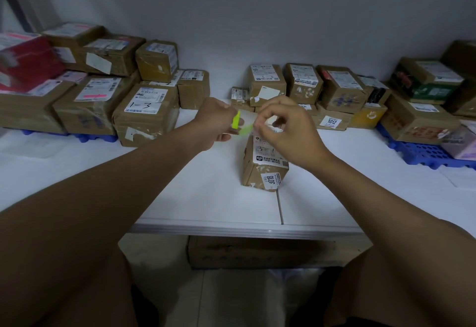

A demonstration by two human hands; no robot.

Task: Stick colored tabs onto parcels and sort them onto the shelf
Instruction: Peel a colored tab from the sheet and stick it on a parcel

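A small brown parcel (262, 164) with a white label marked 3018 lies on the white table (206, 192) in front of me. Above its far end, my left hand (216, 120) holds a pad of yellow-green tabs (235, 120). My right hand (280, 126) pinches the end of one yellow-green tab (244, 129) that stretches from the pad towards it. Both hands hover just above the parcel; its far end is hidden behind my right hand.
Stacks of brown parcels (144, 110) fill the back left of the table, one marked 1-3. More parcels (334, 90) line the back right, one labelled 3012. Blue plastic pallets (422, 151) lie under the side stacks. A cardboard box (257, 252) sits under the table.
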